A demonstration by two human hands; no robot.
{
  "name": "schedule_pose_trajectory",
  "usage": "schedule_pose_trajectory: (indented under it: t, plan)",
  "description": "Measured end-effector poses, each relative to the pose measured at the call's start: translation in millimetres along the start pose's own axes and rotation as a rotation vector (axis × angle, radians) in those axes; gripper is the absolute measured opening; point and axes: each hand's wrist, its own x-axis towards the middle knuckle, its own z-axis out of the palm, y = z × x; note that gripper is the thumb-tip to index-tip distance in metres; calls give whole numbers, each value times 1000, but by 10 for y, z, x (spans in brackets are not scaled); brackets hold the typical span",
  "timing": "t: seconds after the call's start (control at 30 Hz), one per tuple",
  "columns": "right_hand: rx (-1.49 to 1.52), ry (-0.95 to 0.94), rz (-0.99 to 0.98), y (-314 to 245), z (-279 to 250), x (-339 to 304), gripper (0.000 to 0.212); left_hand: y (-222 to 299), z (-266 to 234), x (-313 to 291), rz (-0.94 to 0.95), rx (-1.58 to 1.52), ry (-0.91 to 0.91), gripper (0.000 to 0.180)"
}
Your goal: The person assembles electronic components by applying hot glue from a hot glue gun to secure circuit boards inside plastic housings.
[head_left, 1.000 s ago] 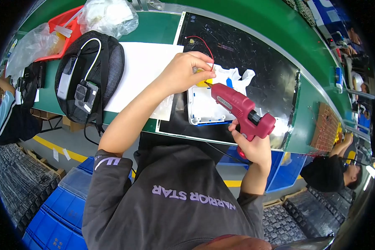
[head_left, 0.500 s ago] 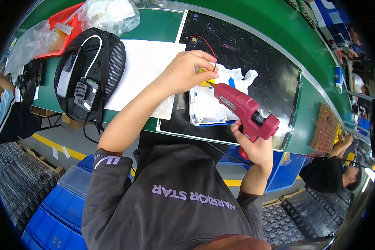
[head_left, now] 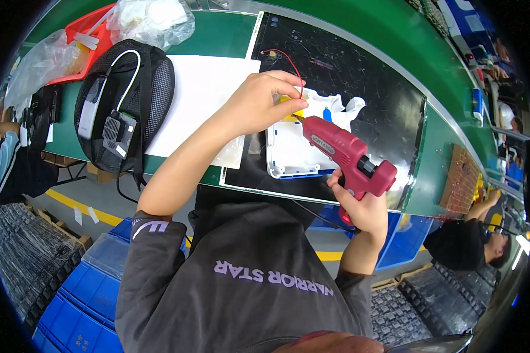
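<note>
My right hand [head_left: 362,206] is wrapped round the handle of a dark red glue gun [head_left: 338,144]. The gun's nozzle points to the upper left, close to the fingertips of my left hand [head_left: 271,103]. Those fingertips are pinched together over a white plastic housing [head_left: 297,147], at the lower end of a thin red wire [head_left: 293,62]. From there the wire curves up and left across the black mat. Beside the pinch a yellow part [head_left: 285,112] shows, partly covered by my fingers. A small blue piece [head_left: 327,115] sits inside the housing.
The housing lies on a black mat [head_left: 388,100] on the green table. White paper [head_left: 200,82] lies to the left, beside a black mesh bag [head_left: 156,88] with devices on it. Behind it stands a red bin [head_left: 70,35] with plastic bags. A brown grid board [head_left: 460,179] is at right; people sit at both sides.
Very little differs: my hands keep nearly the same pose over the housing. The glue gun has shifted very slightly to the right.
</note>
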Motion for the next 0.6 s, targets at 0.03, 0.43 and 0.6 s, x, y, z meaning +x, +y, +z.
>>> schedule_pose_trajectory:
  t: [0.03, 0.43, 0.6]
  plan:
    - [-6, -4, 1, -6, -6, -1, 24, -9, 9, -3, 4, -14, 23, 24]
    - [6, 6, 8, -5, -30, 0, 26, 30, -14, -10, 14, -151, 0, 21]
    - [43, 6, 19, -21, -47, -5, 28, 26, -15, -14, -4, -185, -30, 22]
